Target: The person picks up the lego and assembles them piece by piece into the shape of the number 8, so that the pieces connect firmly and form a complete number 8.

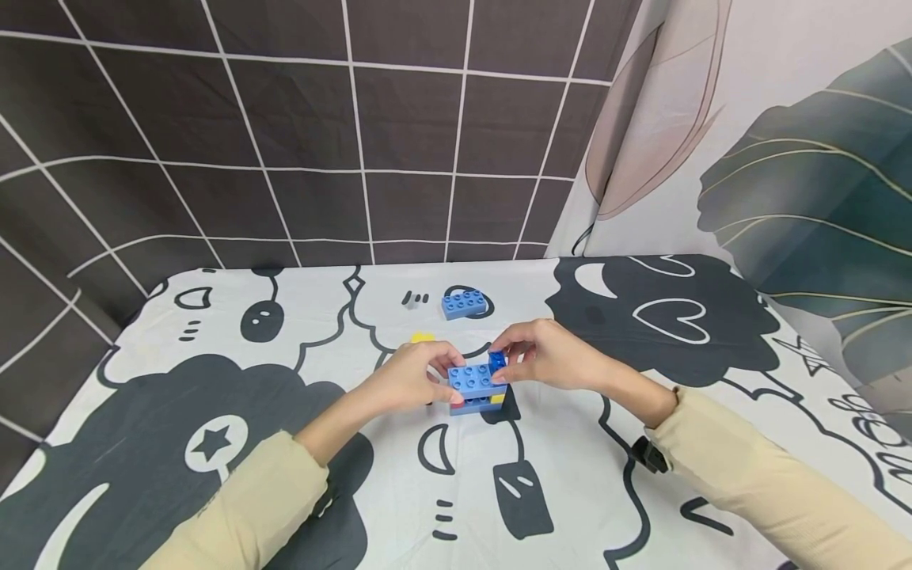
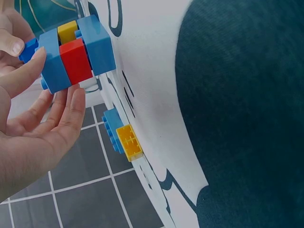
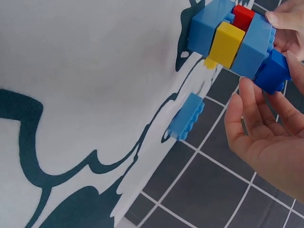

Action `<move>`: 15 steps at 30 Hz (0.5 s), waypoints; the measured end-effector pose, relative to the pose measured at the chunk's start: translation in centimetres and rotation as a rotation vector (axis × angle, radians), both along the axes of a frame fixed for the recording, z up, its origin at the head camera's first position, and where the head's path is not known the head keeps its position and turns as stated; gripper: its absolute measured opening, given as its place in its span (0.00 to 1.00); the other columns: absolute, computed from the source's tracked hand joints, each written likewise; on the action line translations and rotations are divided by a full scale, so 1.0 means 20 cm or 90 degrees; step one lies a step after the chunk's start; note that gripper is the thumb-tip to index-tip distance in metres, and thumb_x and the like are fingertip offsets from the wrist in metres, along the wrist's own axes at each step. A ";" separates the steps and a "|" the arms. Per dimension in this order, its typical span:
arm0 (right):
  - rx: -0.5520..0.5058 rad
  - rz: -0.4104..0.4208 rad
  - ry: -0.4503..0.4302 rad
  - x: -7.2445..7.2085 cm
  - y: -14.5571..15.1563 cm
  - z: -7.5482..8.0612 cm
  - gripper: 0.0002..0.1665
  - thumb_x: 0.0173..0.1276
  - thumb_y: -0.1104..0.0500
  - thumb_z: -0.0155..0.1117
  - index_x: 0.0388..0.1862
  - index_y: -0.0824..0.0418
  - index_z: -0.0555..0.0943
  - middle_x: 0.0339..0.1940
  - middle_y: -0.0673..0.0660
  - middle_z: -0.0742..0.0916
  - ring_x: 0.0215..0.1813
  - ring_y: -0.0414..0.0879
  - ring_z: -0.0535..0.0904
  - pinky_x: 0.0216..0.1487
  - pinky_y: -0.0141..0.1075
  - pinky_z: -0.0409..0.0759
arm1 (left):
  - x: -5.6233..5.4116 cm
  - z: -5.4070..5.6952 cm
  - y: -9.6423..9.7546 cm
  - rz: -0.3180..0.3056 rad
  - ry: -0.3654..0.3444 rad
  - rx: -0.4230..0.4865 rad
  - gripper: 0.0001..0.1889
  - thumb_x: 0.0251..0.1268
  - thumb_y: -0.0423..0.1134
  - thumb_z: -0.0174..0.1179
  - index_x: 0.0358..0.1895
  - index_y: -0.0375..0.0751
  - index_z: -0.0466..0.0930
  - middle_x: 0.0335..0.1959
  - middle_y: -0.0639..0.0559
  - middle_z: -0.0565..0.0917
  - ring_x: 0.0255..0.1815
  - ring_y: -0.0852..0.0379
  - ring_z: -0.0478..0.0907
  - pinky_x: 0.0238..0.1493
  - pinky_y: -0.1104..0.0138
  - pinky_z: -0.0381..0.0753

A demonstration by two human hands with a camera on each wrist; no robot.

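Between the hands stands a stack of toy building bricks: a light blue brick (image 2: pixel 98 45) at the bottom, a red brick (image 2: pixel 76 61) and a yellow brick (image 3: pixel 227 44) side by side in the middle, and another light blue brick (image 1: pixel 473 381) across the top. My left hand (image 1: pixel 415 375) grips the top light blue brick at its left end, thumb in front and fingers behind. A small dark blue brick (image 3: pixel 272 71) sits at the right end of the stack's top. My right hand (image 1: pixel 547 355) pinches this dark blue brick between thumb and fingers.
Beyond the stack, a loose light blue brick (image 1: pixel 464 304) lies on the patterned cloth (image 1: pixel 399 507). A yellow brick (image 2: pixel 129 142) lies behind the left hand, its hollow side showing in the left wrist view. A dark gridded curtain (image 1: pixel 299 119) hangs at the back.
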State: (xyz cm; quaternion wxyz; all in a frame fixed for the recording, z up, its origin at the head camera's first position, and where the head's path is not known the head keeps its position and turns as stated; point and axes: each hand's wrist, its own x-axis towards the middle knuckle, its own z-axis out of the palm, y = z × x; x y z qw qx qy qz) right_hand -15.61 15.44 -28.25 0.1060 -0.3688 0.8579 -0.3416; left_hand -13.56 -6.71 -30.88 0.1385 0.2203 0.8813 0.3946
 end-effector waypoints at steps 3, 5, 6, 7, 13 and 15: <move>-0.003 -0.005 -0.003 0.00 0.00 0.00 0.20 0.50 0.62 0.72 0.42 0.71 0.80 0.33 0.53 0.84 0.32 0.42 0.76 0.34 0.33 0.78 | 0.00 0.00 0.00 -0.001 0.001 0.001 0.18 0.47 0.34 0.70 0.43 0.37 0.77 0.35 0.51 0.79 0.40 0.55 0.76 0.42 0.66 0.77; -0.005 -0.009 -0.005 0.00 0.00 -0.01 0.21 0.50 0.62 0.72 0.42 0.71 0.80 0.33 0.53 0.84 0.33 0.42 0.76 0.34 0.33 0.78 | 0.00 0.00 0.00 -0.003 0.002 0.001 0.18 0.47 0.34 0.70 0.43 0.37 0.77 0.35 0.51 0.79 0.40 0.55 0.76 0.42 0.66 0.77; -0.004 -0.011 -0.004 0.01 0.00 -0.01 0.21 0.50 0.62 0.72 0.42 0.71 0.80 0.34 0.53 0.84 0.33 0.42 0.76 0.34 0.33 0.78 | 0.00 0.00 0.00 -0.004 0.003 0.002 0.18 0.47 0.34 0.70 0.43 0.37 0.77 0.35 0.51 0.79 0.40 0.55 0.76 0.42 0.66 0.77; -0.003 -0.013 -0.003 0.01 0.00 -0.01 0.21 0.50 0.62 0.72 0.42 0.71 0.80 0.34 0.53 0.84 0.33 0.42 0.76 0.34 0.33 0.78 | 0.00 0.00 0.00 -0.004 0.004 0.002 0.18 0.47 0.34 0.70 0.43 0.37 0.77 0.35 0.51 0.79 0.39 0.55 0.76 0.42 0.66 0.77; -0.003 -0.016 0.012 0.01 0.00 -0.02 0.22 0.50 0.60 0.73 0.42 0.70 0.81 0.33 0.52 0.83 0.33 0.41 0.76 0.35 0.32 0.77 | 0.00 0.00 0.00 -0.006 0.005 0.004 0.18 0.47 0.34 0.70 0.43 0.37 0.77 0.35 0.51 0.80 0.40 0.55 0.76 0.42 0.66 0.77; -0.005 -0.013 0.016 0.01 0.00 -0.02 0.21 0.50 0.60 0.73 0.42 0.70 0.81 0.32 0.51 0.83 0.33 0.41 0.76 0.35 0.32 0.77 | 0.00 0.00 0.00 -0.006 0.005 0.004 0.18 0.47 0.34 0.70 0.43 0.37 0.77 0.35 0.51 0.79 0.39 0.55 0.76 0.42 0.66 0.77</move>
